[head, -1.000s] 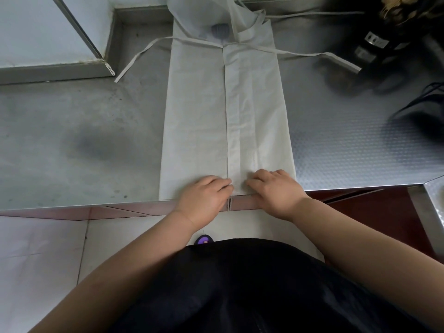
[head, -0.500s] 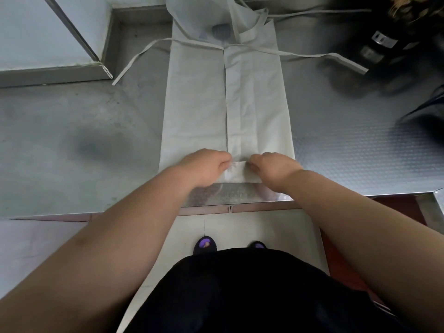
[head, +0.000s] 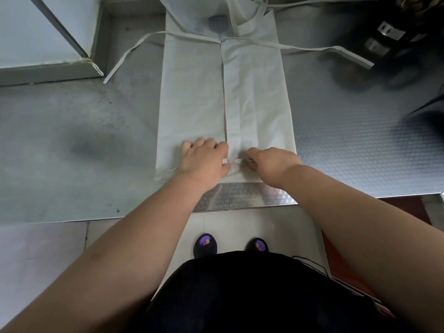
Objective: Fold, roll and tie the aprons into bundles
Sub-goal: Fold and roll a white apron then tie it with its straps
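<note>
A pale grey apron (head: 206, 97), folded lengthwise into a long strip, lies on the metal table (head: 72, 145) and runs away from me. Its tie straps (head: 319, 48) spread left and right at the far end. The near end is turned over into a short roll (head: 236, 162). My left hand (head: 204, 162) and my right hand (head: 271, 164) sit side by side on that roll, fingers curled round its edge. The neck part at the far end is bunched over a small dark object (head: 217, 21).
A raised ledge with a wall corner (head: 50, 68) stands at the back left. Dark, blurred equipment (head: 394, 37) sits at the back right, close to the right strap. The table's front edge (head: 240, 207) is near my body, with my feet on the tiled floor below.
Both hands moved away from me along the apron, turning its near end over from the table edge into a small roll. Bare table now shows in front of the roll.
</note>
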`<act>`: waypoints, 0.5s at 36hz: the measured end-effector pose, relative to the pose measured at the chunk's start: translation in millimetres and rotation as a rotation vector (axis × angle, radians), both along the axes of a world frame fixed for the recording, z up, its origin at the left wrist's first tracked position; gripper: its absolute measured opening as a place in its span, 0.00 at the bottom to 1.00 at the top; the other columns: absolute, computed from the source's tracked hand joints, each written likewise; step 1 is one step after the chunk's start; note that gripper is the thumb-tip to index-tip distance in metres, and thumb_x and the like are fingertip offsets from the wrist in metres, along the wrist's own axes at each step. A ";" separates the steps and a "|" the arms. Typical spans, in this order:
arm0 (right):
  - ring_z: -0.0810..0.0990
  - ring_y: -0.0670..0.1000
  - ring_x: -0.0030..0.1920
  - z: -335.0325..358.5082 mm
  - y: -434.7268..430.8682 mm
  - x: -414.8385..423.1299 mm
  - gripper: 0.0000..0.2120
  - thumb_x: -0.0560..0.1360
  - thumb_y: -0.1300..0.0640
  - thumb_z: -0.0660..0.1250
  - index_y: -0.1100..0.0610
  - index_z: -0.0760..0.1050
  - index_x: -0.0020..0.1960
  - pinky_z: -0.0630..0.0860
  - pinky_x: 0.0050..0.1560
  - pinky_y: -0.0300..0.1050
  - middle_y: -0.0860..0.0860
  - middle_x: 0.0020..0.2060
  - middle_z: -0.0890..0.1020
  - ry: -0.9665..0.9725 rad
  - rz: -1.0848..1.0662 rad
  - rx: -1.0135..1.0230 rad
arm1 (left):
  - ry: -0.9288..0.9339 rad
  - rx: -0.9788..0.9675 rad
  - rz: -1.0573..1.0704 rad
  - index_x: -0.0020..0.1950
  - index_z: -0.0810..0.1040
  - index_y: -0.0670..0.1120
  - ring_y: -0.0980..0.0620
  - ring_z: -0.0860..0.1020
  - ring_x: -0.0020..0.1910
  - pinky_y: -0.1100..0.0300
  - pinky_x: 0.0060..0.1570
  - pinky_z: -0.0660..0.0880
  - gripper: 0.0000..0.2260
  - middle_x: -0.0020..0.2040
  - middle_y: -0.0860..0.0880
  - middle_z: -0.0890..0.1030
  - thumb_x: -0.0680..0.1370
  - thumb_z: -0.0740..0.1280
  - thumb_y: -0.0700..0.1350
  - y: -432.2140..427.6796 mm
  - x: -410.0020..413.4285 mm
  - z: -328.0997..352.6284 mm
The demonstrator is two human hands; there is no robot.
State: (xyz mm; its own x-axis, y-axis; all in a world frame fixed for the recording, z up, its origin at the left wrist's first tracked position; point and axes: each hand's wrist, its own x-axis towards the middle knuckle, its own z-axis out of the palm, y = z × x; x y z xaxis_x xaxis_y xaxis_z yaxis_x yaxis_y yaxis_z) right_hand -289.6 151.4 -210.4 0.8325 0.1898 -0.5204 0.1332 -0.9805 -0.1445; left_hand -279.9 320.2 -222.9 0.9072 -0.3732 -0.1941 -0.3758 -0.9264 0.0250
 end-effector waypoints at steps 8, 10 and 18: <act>0.72 0.56 0.45 3.6 -3.1 -4.4 0.10 0.79 0.57 0.55 0.53 0.68 0.60 0.66 0.39 0.44 0.54 0.51 0.77 0.001 -0.102 0.024 | -0.144 -0.061 -0.196 0.32 0.78 0.46 0.46 0.76 0.31 0.61 0.34 0.68 0.14 0.33 0.48 0.76 0.50 0.76 0.38 -9.6 -28.8 -2.2; 0.73 0.56 0.47 6.2 -11.1 -7.2 0.15 0.76 0.59 0.57 0.52 0.68 0.62 0.69 0.42 0.45 0.52 0.51 0.76 0.038 -0.173 0.082 | -0.110 -0.122 -0.122 0.33 0.77 0.44 0.45 0.75 0.30 0.60 0.31 0.72 0.15 0.33 0.46 0.76 0.49 0.73 0.34 -9.0 -32.4 -10.0; 0.75 0.58 0.54 -5.1 -48.7 -23.5 0.18 0.78 0.55 0.61 0.57 0.64 0.67 0.71 0.51 0.48 0.57 0.59 0.76 -0.031 -0.556 0.189 | 0.002 -0.243 0.118 0.57 0.75 0.50 0.46 0.67 0.60 0.54 0.57 0.62 0.09 0.60 0.51 0.71 0.78 0.60 0.43 0.1 -42.6 -18.1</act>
